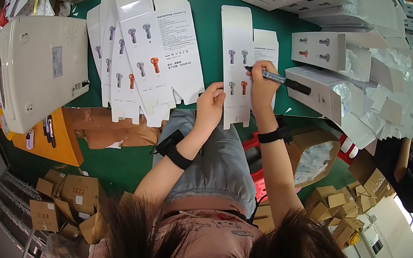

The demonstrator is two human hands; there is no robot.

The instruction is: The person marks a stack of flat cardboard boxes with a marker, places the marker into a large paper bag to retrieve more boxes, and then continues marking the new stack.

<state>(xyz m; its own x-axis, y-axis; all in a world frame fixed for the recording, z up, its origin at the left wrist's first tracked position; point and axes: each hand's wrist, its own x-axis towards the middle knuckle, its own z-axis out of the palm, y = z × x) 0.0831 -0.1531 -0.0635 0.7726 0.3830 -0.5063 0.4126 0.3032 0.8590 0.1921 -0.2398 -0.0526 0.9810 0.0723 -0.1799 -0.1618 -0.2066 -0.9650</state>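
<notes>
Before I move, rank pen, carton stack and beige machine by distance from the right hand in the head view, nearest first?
1. Pen: held in the right hand.
2. Carton stack: to the hand's left.
3. Beige machine: far left, beyond the stack.

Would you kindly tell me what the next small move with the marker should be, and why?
Probably a short stroke with the black marker beside the upper printed fans: the right hand holds its tip over or on the flat white carton, I cannot tell which, and the left hand is at the carton's edge.
</notes>
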